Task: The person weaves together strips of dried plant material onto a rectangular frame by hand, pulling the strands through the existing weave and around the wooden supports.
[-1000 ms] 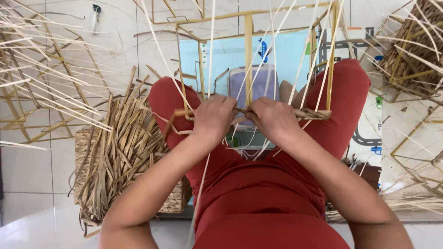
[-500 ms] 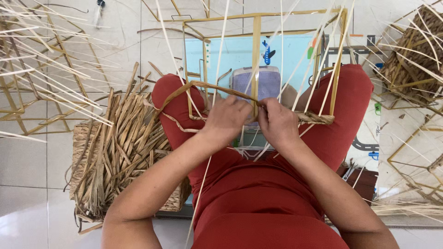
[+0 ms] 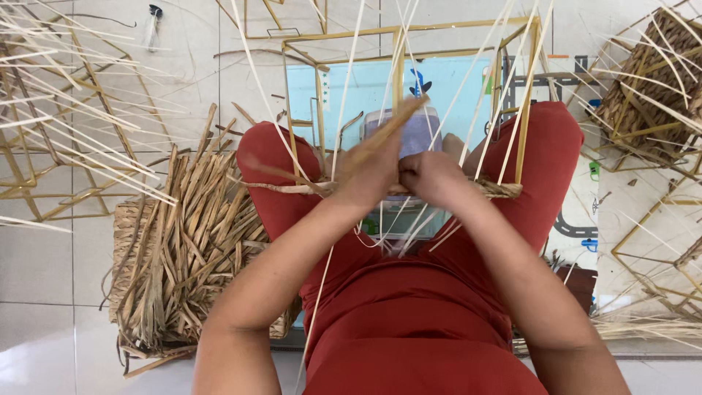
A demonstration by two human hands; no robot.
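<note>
A flat straw strand [image 3: 380,135] is being pinched in the closed left hand [image 3: 373,172], blurred. The woven rim [image 3: 497,190] of the bamboo frame [image 3: 526,88], resting across the lap, is being gripped by the closed right hand [image 3: 428,175].

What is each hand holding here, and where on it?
Left hand grips a flat straw strand near its lower end; right hand pinches the woven band mid-span.
</note>
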